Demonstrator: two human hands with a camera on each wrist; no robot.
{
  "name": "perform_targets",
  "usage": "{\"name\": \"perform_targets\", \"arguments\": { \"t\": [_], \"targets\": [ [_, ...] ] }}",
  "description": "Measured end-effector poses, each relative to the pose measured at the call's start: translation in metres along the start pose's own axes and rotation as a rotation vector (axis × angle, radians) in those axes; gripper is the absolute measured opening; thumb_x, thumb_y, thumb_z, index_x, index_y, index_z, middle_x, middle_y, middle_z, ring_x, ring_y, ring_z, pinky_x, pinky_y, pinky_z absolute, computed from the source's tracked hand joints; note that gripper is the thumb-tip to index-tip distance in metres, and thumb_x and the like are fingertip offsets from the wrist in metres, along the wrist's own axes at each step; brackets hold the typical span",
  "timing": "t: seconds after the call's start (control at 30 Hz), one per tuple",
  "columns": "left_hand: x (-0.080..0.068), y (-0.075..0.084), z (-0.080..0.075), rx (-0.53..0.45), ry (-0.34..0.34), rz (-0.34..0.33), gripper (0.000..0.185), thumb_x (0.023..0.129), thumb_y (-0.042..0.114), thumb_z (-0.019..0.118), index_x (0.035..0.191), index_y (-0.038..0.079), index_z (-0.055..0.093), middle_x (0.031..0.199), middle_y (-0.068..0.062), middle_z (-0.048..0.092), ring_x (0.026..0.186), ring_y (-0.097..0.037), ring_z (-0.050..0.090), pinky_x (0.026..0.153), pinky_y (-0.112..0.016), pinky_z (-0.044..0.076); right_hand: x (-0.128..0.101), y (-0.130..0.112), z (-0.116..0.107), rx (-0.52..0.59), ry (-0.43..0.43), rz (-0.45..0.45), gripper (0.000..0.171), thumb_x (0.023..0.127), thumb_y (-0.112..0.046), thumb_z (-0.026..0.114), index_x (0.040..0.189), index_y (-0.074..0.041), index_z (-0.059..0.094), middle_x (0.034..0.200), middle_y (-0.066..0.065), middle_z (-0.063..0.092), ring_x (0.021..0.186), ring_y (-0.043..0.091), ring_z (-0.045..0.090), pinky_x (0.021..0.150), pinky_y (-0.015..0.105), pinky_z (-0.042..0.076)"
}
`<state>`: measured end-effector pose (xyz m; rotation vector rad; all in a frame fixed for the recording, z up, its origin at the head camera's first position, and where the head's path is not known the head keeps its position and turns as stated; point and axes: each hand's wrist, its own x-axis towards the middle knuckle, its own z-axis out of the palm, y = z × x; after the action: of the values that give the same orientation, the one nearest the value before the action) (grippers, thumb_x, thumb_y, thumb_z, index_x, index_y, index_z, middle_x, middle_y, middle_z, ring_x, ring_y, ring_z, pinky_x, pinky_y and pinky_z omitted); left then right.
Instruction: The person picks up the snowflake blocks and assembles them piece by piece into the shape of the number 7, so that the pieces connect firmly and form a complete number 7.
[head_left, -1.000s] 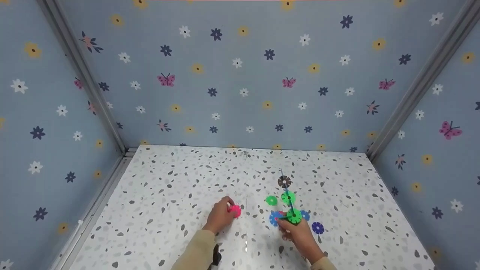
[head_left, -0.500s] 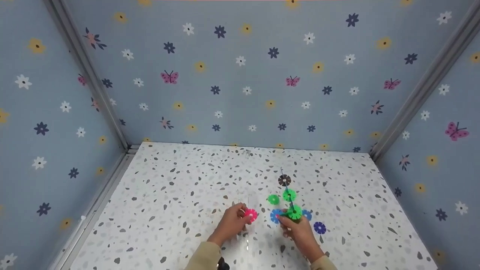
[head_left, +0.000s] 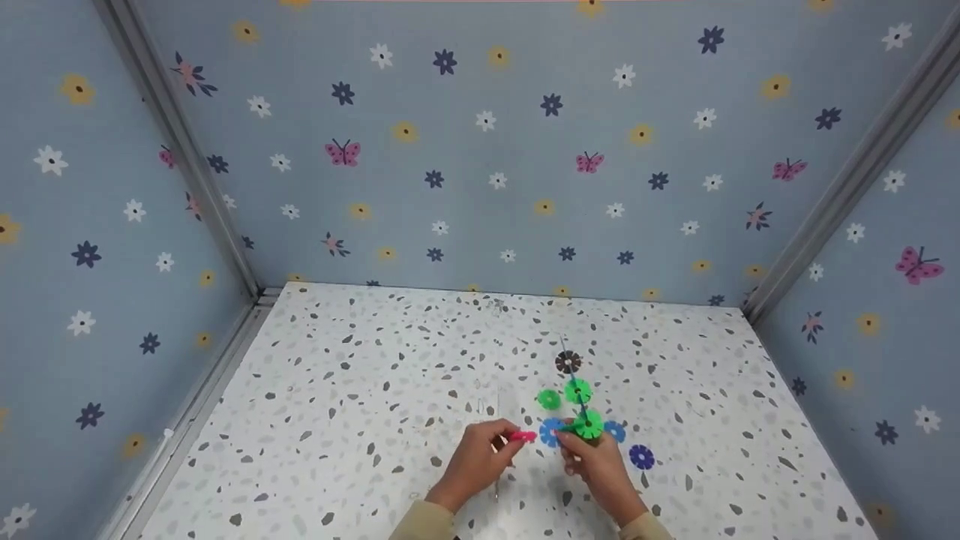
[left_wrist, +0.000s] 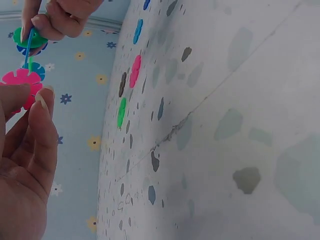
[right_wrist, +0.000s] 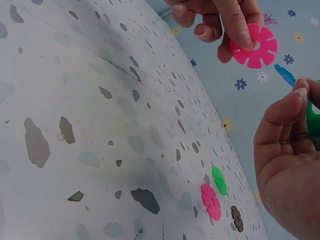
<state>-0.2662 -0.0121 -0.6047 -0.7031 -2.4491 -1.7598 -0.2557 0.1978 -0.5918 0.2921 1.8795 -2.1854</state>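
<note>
My left hand [head_left: 480, 459] pinches a pink notched disc [right_wrist: 255, 46] between thumb and fingers, above the table. In the head view this disc appears edge-on. A short distance to its right, my right hand [head_left: 602, 469] grips a joined piece made of green and blue notched discs, with a green disc [head_left: 589, 424] on top and a blue disc [head_left: 553, 433] at its left. In the right wrist view a blue disc [right_wrist: 285, 75] of that piece points toward the pink disc, with a gap between them. The right fingers hide part of the joined piece.
Loose notched discs lie on the speckled white table [head_left: 360, 390]: a brown disc [head_left: 568, 362], a green disc [head_left: 549, 400], a purple disc [head_left: 642, 457] and a pink disc [right_wrist: 211, 201]. Flower-patterned panels [head_left: 480, 150] enclose the back and both sides.
My left hand has carried the pink disc rightward, closer to the right hand, and turned it from face-on to edge-on in the head view. The right hand stays nearly in place.
</note>
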Motion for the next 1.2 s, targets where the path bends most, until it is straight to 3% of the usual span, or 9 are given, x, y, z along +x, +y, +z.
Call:
{"name": "perform_targets", "arguments": {
  "t": [0.4, 0.67, 0.9, 1.03, 1.13, 1.2],
  "targets": [
    [-0.004, 0.007, 0.003, 0.032, 0.048, 0.002, 0.005, 0.084, 0.023, 0.064, 0.084, 0.020, 0.067, 0.075, 0.010, 0.061, 0.058, -0.007, 0.056, 0.049, -0.022, 0.048, -0.005, 0.000, 0.003, 0.025, -0.005, 0.021, 0.048, 0.077, -0.027, 0.071, 0.112, 0.000, 0.052, 0.077, 0.006, 0.054, 0.064, 0.015, 0.048, 0.053, 0.026, 0.044],
    [-0.003, 0.007, 0.004, 0.047, 0.082, 0.062, 0.004, 0.084, 0.022, 0.065, 0.083, 0.020, 0.068, 0.075, 0.011, 0.060, 0.063, -0.006, 0.056, 0.054, -0.023, 0.049, -0.007, -0.002, 0.001, 0.029, -0.007, 0.024, 0.047, 0.079, -0.027, 0.069, 0.114, -0.001, 0.052, 0.077, 0.005, 0.055, 0.064, 0.015, 0.048, 0.054, 0.026, 0.044],
    [-0.005, 0.012, 0.007, 0.053, 0.091, 0.080, 0.007, 0.084, 0.024, 0.064, 0.086, 0.020, 0.070, 0.074, 0.012, 0.060, 0.062, -0.004, 0.055, 0.055, -0.023, 0.049, -0.009, -0.003, 0.002, 0.053, -0.045, 0.002, 0.057, 0.080, -0.028, 0.069, 0.125, 0.000, 0.047, 0.075, 0.003, 0.049, 0.064, 0.014, 0.043, 0.055, 0.027, 0.043],
    [-0.007, 0.015, 0.009, 0.052, 0.084, 0.093, 0.011, 0.086, 0.028, 0.061, 0.090, 0.022, 0.070, 0.077, 0.013, 0.060, 0.065, -0.003, 0.055, 0.056, -0.022, 0.049, -0.009, -0.006, 0.004, 0.085, -0.079, -0.058, 0.056, 0.084, -0.028, 0.065, 0.130, -0.003, 0.044, 0.099, 0.004, 0.055, 0.085, 0.016, 0.050, 0.072, 0.034, 0.047],
    [-0.007, 0.018, 0.013, 0.034, 0.105, 0.101, 0.012, 0.086, 0.029, 0.061, 0.090, 0.021, 0.070, 0.078, 0.013, 0.060, 0.063, -0.004, 0.056, 0.055, -0.023, 0.049, -0.010, -0.008, 0.005, 0.146, -0.149, -0.115, 0.051, 0.089, -0.026, 0.058, 0.131, -0.001, 0.042, 0.127, 0.009, 0.049, 0.112, 0.022, 0.048, 0.090, 0.044, 0.041],
    [-0.007, 0.021, 0.017, 0.001, 0.130, 0.096, 0.012, 0.086, 0.027, 0.062, 0.089, 0.019, 0.070, 0.077, 0.011, 0.062, 0.060, -0.005, 0.057, 0.054, -0.024, 0.050, -0.011, -0.009, 0.005, 0.195, -0.195, -0.141, 0.044, 0.092, -0.024, 0.053, 0.128, 0.001, 0.044, 0.130, 0.013, 0.046, 0.118, 0.024, 0.044, 0.094, 0.046, 0.037]
  ]
}}
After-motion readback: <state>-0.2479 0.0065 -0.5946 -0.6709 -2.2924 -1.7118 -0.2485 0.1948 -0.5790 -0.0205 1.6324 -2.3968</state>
